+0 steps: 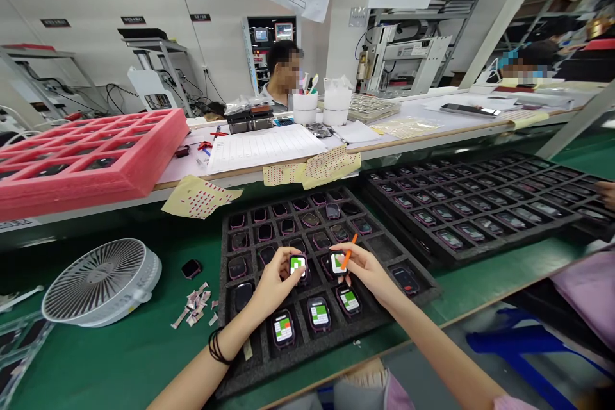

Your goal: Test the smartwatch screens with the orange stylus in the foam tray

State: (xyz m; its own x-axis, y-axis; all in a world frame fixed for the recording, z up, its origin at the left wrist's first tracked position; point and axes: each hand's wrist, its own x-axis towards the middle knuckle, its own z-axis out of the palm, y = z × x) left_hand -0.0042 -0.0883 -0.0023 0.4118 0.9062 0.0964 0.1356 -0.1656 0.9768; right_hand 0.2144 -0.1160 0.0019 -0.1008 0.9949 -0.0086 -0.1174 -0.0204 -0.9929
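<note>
1. Landmark: black foam tray [307,355] on the green bench mat, directly below the camera; grid of pockets, most holding smartwatches with dark pink-edged cases.
2. Left hand [275,283]: over the tray's middle; fingers and thumb pinched on the edges of a smartwatch [298,266] with a green-and-white screen label; black cord bands on the wrist.
3. Right hand [361,269]: just beside the left hand, over the same tray; fingers closed on an orange stick [349,251]; its lower end sits at a second labelled watch [337,262]; exact contact partly hidden by the fingers.
4. Three more labelled watches [319,314] sit in the tray's row nearest the person, just below the hands; the other pockets mostly show dark screens.
5. Left of the tray: white desk fan [100,282], a loose watch [191,268] and torn paper scraps [195,305], all on the mat.
6. Right of the tray: second black tray of watches [480,205]; another person's hand [606,193] at its far edge.
7. Beyond the tray: pink foam tray [86,160], yellow sheet with red dots [199,197], printed form [264,148] and white cups [305,109] on the white bench; a co-worker [283,70] sits behind the cups; another co-worker [526,61] sits further right.
</note>
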